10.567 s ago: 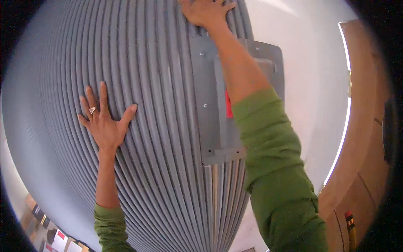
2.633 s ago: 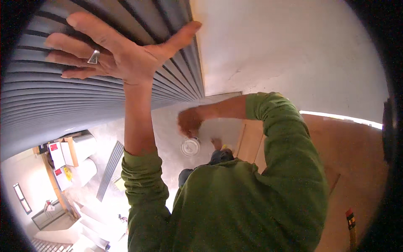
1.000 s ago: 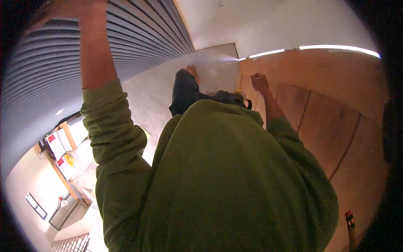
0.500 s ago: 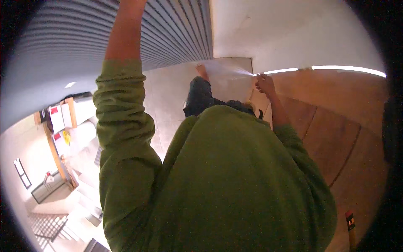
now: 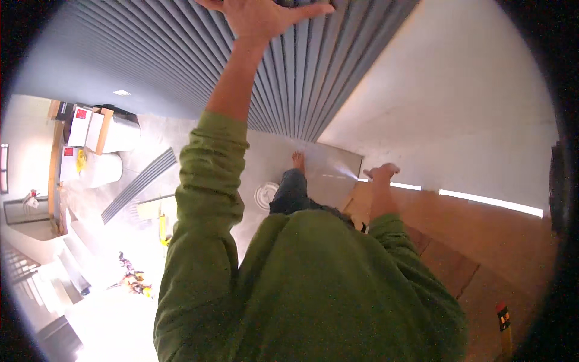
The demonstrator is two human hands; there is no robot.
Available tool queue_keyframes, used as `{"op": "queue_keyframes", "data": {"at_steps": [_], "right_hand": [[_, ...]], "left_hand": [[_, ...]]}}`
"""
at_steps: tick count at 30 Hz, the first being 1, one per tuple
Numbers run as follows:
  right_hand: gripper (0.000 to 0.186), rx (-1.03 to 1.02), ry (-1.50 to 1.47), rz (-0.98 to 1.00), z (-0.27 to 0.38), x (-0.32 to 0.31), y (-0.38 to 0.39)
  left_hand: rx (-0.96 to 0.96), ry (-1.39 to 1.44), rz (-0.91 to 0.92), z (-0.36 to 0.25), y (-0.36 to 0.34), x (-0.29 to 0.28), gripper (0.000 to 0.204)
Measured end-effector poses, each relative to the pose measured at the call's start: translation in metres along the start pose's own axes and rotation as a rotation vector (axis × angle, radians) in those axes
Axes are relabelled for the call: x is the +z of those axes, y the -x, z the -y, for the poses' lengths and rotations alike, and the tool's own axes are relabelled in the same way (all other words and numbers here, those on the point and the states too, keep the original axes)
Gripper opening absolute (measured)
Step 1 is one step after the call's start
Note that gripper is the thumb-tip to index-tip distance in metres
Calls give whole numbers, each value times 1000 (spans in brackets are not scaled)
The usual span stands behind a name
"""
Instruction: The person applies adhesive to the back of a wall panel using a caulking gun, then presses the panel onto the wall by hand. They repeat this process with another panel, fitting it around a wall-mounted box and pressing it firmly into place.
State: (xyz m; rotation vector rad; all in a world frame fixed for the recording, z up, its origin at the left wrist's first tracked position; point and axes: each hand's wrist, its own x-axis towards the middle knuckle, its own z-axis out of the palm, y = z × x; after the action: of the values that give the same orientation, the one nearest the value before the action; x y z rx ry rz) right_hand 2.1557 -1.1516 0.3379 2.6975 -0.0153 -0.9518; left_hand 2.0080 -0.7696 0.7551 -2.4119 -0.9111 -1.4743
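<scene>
I look straight down over a green-sleeved torso at a pale grey floor. My left hand (image 5: 263, 17) is raised to the top edge of the view, fingers spread wide and palm flat against the grey ribbed shutter (image 5: 181, 66), which fills the upper left and centre with long parallel slats. The hand grips nothing; it only presses on the slats, close to the shutter's right edge where it meets a plain whitish wall (image 5: 458, 102).

My right hand (image 5: 381, 174) hangs lower, at the near edge of the wooden panel (image 5: 482, 241) that runs along the right side. Its fingers look loosely curled and empty, just touching or just above the panel's edge; I cannot tell which.

A bare foot (image 5: 298, 160) stands on the floor right at the shutter's bottom edge, with a round floor drain (image 5: 266, 195) just beside the leg.

As a judgement: the shutter seems to reach all the way to the floor here, so the lowering looks done or nearly so. What seems left is letting go with the raised hand and any fastening at the bottom edge, which I cannot see.

To the far left stand white cylinders (image 5: 99, 169) and boxes, well apart from me.
</scene>
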Motion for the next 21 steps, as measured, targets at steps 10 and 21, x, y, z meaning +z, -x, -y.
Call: {"op": "queue_keyframes", "data": {"at_steps": [10,21], "right_hand": [[91,-114,-419,487,234,-116,62],[93,-234,-390,54,234,-31,122]], "left_hand": [[145,17,-133,19,6,7,151],[207,69,-433,53,-5,39,127]]}}
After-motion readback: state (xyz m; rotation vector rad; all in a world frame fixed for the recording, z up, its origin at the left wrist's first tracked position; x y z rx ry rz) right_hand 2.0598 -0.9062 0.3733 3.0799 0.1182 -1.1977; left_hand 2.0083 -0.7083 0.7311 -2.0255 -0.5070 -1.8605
